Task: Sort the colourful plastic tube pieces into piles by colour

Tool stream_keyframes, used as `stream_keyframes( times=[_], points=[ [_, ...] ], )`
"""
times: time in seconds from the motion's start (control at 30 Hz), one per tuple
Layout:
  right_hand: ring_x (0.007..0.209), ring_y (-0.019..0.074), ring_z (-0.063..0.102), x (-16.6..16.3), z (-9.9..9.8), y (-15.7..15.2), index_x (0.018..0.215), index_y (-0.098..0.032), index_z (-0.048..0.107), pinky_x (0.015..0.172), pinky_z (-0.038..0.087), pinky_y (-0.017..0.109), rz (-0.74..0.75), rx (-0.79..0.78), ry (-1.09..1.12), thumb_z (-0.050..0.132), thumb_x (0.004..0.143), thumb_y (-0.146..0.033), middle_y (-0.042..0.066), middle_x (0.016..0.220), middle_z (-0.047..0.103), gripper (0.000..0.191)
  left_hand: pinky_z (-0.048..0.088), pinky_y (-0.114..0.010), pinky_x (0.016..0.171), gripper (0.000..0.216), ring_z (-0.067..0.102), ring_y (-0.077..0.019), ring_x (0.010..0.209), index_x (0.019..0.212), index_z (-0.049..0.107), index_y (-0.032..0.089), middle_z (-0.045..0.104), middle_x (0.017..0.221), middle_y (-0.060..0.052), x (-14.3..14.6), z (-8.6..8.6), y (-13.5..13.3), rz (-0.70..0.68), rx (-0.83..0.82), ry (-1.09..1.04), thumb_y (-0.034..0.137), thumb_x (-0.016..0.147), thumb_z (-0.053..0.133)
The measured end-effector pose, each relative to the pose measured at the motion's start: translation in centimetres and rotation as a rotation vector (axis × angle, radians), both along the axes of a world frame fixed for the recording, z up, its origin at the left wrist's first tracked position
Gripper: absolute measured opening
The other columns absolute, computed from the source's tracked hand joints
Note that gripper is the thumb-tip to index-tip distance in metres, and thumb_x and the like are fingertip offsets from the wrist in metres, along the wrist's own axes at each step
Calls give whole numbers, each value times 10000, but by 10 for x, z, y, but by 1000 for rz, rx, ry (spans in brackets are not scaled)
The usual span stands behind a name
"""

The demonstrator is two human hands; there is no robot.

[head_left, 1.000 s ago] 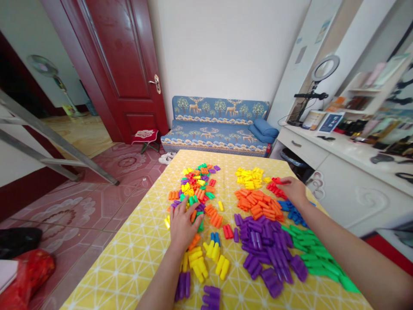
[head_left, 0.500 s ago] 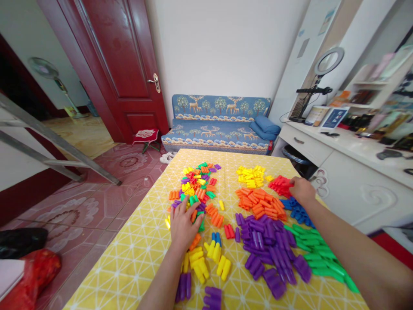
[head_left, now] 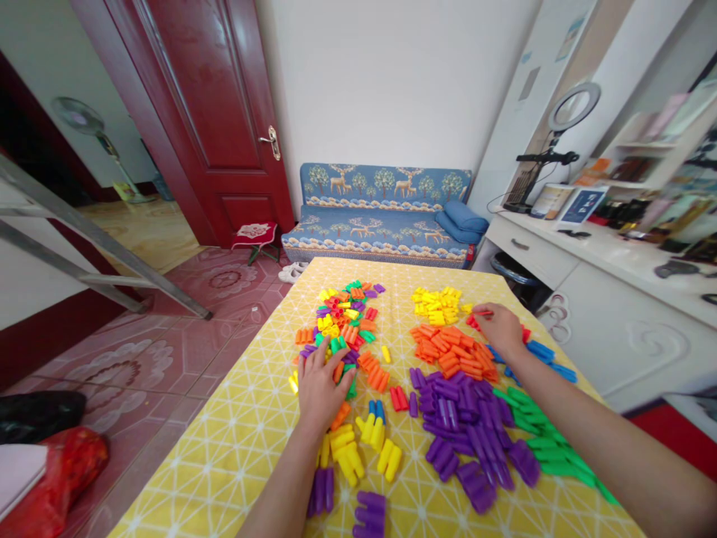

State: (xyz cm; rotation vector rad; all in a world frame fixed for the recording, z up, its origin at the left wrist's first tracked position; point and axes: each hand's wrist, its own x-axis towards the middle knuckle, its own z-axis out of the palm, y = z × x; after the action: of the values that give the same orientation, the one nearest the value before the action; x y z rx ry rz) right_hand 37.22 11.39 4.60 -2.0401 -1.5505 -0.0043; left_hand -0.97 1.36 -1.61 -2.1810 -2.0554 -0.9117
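My left hand (head_left: 323, 385) lies over the lower end of a mixed pile of coloured plastic tube blocks (head_left: 336, 329), fingers spread and touching several green and orange ones. My right hand (head_left: 498, 329) is over the red blocks (head_left: 525, 334), which it mostly covers. Its fingertips are pinched on a red tube block (head_left: 482, 313). Close to that hand lie yellow blocks (head_left: 437, 305), orange blocks (head_left: 452, 350) and blue blocks (head_left: 560, 370). Nearer to me are a large purple heap (head_left: 464, 426) and green blocks (head_left: 552, 444), partly behind my right forearm.
A yellow patterned cloth (head_left: 224, 463) covers the table. Joined yellow blocks (head_left: 347, 456) and a purple piece (head_left: 370, 514) lie near its front. Beyond stands a blue sofa (head_left: 370, 224); a white dresser (head_left: 616, 299) is at the right and a metal ladder (head_left: 112, 254) at the left.
My right hand has moved left across the red blocks, and a red block now shows at its fingertips. More blue blocks are visible. My left hand has barely moved.
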Motion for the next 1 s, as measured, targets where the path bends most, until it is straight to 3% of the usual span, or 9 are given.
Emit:
stream_keyframes(
  times=[0.17,0.23,0.3,0.37,0.5,0.63,0.9,1.0],
  points=[
    [877,166,667,-105,-16,-42,1094,-172,625,758,525,266,271,81,262,473,844,-311,72,1012,709,325,292,-550,1089,371,479,-298,1247,1198,638,367,442,1466,-49,0,-1,0,-2,9,7,447,840,587],
    [912,191,655,-145,-24,-63,1077,-186,620,781,529,306,437,131,532,519,820,-311,80,1022,690,304,297,-544,1088,368,481,-298,1243,1194,640,366,449,1460,-46,0,-1,1,-3,8,10,444,838,589],
    [1013,205,619,-175,-31,-80,1066,-223,628,873,507,346,527,104,528,552,773,-235,67,1100,655,303,301,-539,1088,362,488,-297,1234,1188,644,366,457,1452,-43,0,0,1,-5,9,15,439,838,590],
    [1146,213,551,-196,-37,-89,1098,-248,634,996,441,369,586,36,387,564,707,-134,58,1217,601,414,297,-537,1093,357,496,-295,1225,1185,645,367,462,1448,-40,0,0,0,-7,12,21,441,840,586],
    [1269,241,450,-212,-46,-94,1266,-253,573,1079,356,380,641,-102,136,574,659,-55,67,1370,504,638,291,-536,1098,359,497,-290,1229,1190,640,372,458,1451,-40,0,0,0,-10,16,13,441,842,586],
    [1209,262,487,-217,-49,-97,1303,-293,537,1034,390,384,560,-151,27,607,708,-113,71,1305,547,626,307,-532,1085,364,491,-293,1235,1190,642,369,470,1439,-46,0,-1,1,-9,25,-2,434,835,595],
    [1164,222,542,-214,-57,-104,1217,-237,600,1034,394,330,558,-100,143,500,746,-77,62,1217,611,506,297,-538,1090,364,487,-294,1236,1190,641,366,473,1437,-43,1,0,0,-6,20,-1,433,835,593],
    [1162,222,559,-213,-57,-103,1210,-204,593,1017,416,339,493,-42,260,531,776,-155,84,1221,620,441,302,-543,1086,363,493,-298,1228,1184,647,364,470,1439,-44,1,0,0,-6,20,-2,440,832,598]
  ],
)
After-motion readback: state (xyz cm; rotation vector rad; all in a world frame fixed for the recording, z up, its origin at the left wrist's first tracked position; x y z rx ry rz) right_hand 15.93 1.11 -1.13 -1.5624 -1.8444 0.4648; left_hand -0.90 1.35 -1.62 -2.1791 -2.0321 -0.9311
